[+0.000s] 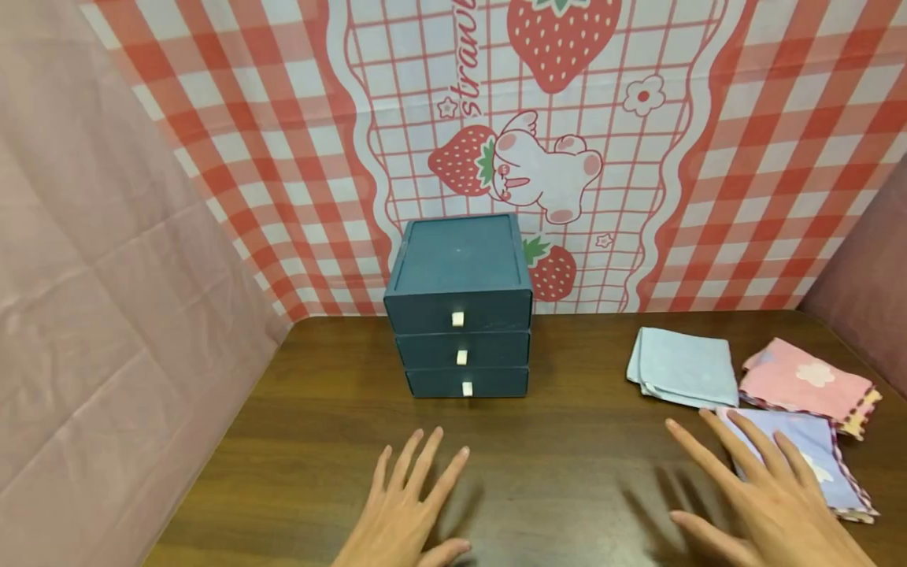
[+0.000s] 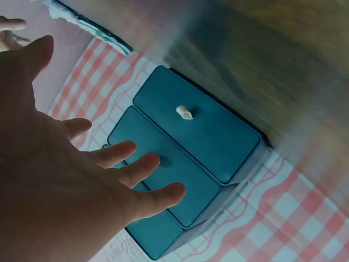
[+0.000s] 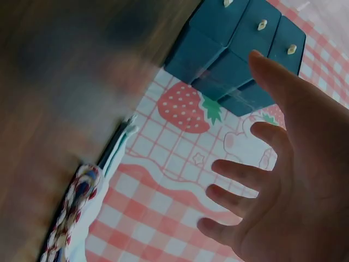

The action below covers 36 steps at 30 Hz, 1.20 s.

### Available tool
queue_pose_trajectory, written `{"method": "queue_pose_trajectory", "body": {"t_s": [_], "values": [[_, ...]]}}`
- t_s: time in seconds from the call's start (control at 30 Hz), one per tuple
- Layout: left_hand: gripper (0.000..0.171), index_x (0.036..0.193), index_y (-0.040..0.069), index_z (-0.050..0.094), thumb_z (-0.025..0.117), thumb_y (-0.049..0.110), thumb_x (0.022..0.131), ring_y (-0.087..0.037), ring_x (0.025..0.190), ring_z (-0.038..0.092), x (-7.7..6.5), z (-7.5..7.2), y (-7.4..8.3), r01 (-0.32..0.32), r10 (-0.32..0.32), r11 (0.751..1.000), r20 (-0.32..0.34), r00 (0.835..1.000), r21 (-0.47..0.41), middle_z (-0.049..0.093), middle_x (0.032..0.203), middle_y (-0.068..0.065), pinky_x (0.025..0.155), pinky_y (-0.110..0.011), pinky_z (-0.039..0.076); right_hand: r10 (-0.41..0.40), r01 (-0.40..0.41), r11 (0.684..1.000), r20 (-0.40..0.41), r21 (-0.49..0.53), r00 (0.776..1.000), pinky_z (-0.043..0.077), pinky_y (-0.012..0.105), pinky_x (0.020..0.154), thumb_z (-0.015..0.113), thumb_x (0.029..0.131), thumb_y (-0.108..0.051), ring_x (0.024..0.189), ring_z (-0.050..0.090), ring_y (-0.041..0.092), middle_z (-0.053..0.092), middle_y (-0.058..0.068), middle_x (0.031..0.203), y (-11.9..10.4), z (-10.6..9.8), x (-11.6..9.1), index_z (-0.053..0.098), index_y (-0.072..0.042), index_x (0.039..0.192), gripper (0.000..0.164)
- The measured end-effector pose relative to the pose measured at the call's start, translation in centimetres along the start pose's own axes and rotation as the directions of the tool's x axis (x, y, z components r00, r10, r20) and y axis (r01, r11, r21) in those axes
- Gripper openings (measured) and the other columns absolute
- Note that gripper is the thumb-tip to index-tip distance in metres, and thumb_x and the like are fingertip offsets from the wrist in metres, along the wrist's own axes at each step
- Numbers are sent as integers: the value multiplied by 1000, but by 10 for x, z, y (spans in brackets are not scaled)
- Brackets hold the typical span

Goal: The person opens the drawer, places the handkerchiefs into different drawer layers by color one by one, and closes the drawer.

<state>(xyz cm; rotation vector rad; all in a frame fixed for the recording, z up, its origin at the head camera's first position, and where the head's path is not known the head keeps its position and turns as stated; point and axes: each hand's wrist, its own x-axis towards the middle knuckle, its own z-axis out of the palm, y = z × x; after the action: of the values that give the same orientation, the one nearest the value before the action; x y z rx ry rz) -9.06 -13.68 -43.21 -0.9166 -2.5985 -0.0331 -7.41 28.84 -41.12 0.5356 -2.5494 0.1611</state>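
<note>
A dark teal box with three stacked drawers (image 1: 460,268) stands at the back of the wooden table, each drawer pushed in and bearing a small white knob. In front of it, my left hand (image 1: 404,504) hovers over the table with fingers spread, holding nothing. My right hand (image 1: 772,496) is spread likewise at the right, above and partly covering a folded lavender cloth (image 1: 839,453); whether it touches the cloth I cannot tell. Behind that lie a folded light blue cloth (image 1: 687,366) and a folded pink cloth (image 1: 801,382) with a striped edge.
The brown table (image 1: 305,441) meets a red-and-white checked curtain (image 1: 283,157) with strawberry prints right behind the drawer box. A pale pink drape (image 1: 120,276) hangs along the left side, and another pinkish surface (image 1: 864,244) bounds the right.
</note>
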Motion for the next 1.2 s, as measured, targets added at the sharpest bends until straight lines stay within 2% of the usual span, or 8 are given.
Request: {"method": "queue_pose_trajectory", "body": {"t_s": [0.07, 0.13, 0.27, 0.4, 0.53, 0.8, 1.03, 1.2], "values": [[96, 160, 24, 21, 63, 68, 85, -38, 142, 33, 2, -3, 0, -7, 7, 1000, 6, 1000, -19, 25, 161, -14, 99, -67, 40, 6, -6, 1000, 9, 8, 1000, 21, 71, 105, 76, 71, -67, 143, 28, 36, 46, 18, 142, 4, 0, -2, 39, -31, 153, 97], [94, 160, 24, 22, 67, 62, 86, -37, 141, 35, 4, -6, 0, -16, 16, 999, 6, 1000, -32, 27, 160, -14, 99, -66, 40, -9, 9, 1000, 6, 28, 1000, 36, 67, 90, 75, 73, -66, 130, 41, 38, 52, 18, 134, 8, 0, -4, 42, -27, 151, 93], [97, 158, 23, 29, 81, 48, 80, -35, 136, 42, 8, -13, -1, -35, 34, 998, -28, 999, -47, 35, 155, -15, 98, -64, 43, -47, 46, 998, 17, 38, 999, 47, 55, 75, 78, 75, -58, 109, 53, 32, 60, 14, 119, 15, 0, -6, 54, -19, 141, 80], [95, 154, 22, 36, 86, 39, 76, -34, 131, 47, 10, -18, -4, -46, 43, 998, -60, 997, -46, 41, 150, -15, 96, -63, 45, -27, 25, 999, 81, 27, 996, 49, 54, 77, 82, 74, -51, 108, 54, 30, 62, 10, 116, 17, 2, -7, 60, -14, 129, 70], [84, 151, 21, 41, 83, 35, 80, -31, 126, 50, 14, -23, -7, -50, 46, 998, -86, 995, -49, 46, 146, -13, 97, -61, 46, -30, 28, 999, 84, 27, 996, 46, 49, 80, 84, 73, -48, 107, 55, 29, 63, 9, 116, 18, 4, -8, 64, -12, 124, 66], [74, 156, 21, 31, 70, 31, 94, -18, 122, 54, 24, -37, -12, -83, 70, 975, -72, 995, -204, 53, 138, -4, 95, -47, 50, -40, 40, 999, 93, 6, 995, 45, 45, 77, 85, 71, -49, 104, 57, 26, 64, 4, 112, 19, 8, -10, 68, -13, 119, 63], [57, 146, 10, 46, 67, 25, 95, -16, 117, 59, 38, -44, -21, -93, 46, 957, -170, 984, -276, 60, 133, -4, 97, -40, 50, -80, 79, 997, 51, 24, 995, 31, 26, 87, 85, 69, -52, 103, 55, 23, 64, 0, 111, 18, 8, -8, 68, -14, 118, 64], [47, 138, 5, 55, 64, 26, 98, -15, 115, 62, 51, -47, -29, -78, 11, 945, -207, 978, -318, 66, 127, -4, 94, -37, 52, -17, 15, 1000, 143, 17, 990, 37, 37, 89, 85, 71, -47, 108, 55, 26, 64, 4, 116, 19, 5, -9, 67, -13, 120, 62]]}}
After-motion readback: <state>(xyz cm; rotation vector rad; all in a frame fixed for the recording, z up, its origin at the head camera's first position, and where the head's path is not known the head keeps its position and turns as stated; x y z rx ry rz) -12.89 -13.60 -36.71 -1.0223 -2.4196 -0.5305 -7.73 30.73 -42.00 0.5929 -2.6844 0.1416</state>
